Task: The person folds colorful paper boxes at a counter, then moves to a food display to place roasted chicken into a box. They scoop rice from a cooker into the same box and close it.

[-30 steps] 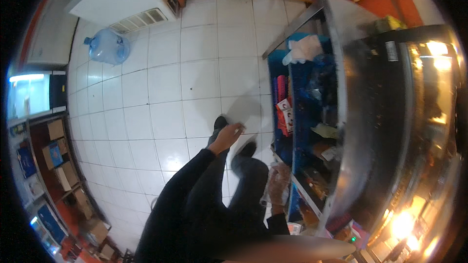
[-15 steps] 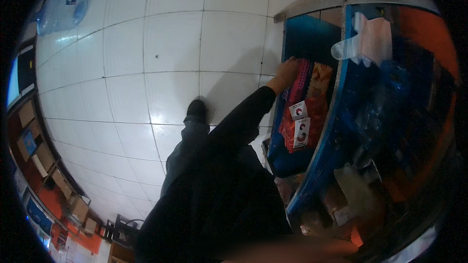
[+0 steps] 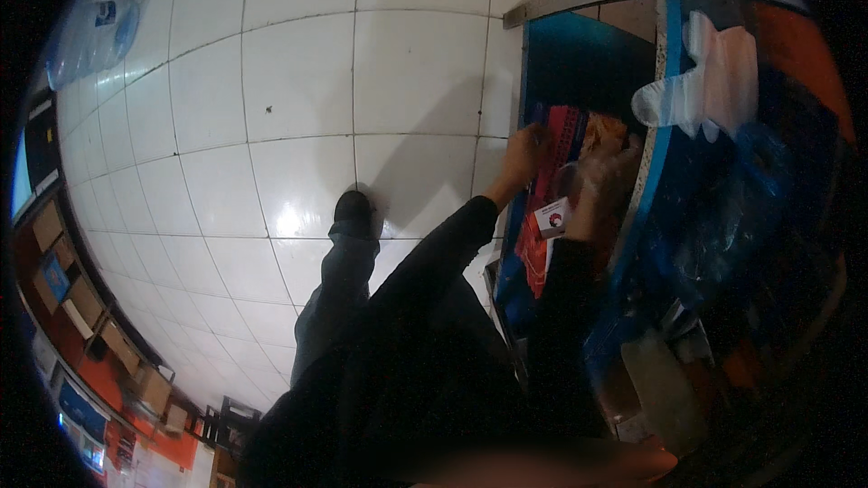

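A blue open drawer or bin (image 3: 579,45) stands at my right with packets lying inside. My left hand (image 3: 524,158) is at its near-left side, fingers curled against the edge of a pink patterned packet (image 3: 562,131); what they grip is hidden. My right hand (image 3: 601,185) reaches into the bin over an orange-brown packet (image 3: 604,131). It is blurred, and a clear plastic film shows around its fingers. Below it lie a small white card with a red mark (image 3: 551,217) and red packaging (image 3: 535,258).
Clear plastic gloves (image 3: 714,81) hang over the bin's right wall. Further right, blue plastic bags (image 3: 732,208) fill a dark compartment. White floor tiles (image 3: 289,81) spread to the left, with a clear plastic container (image 3: 95,41) at far left and shelves with boxes (image 3: 77,298) beyond.
My right hand has come into the bin over the packets, covering part of them and one of the cards. The left hand has shifted slightly down along the pink packet.
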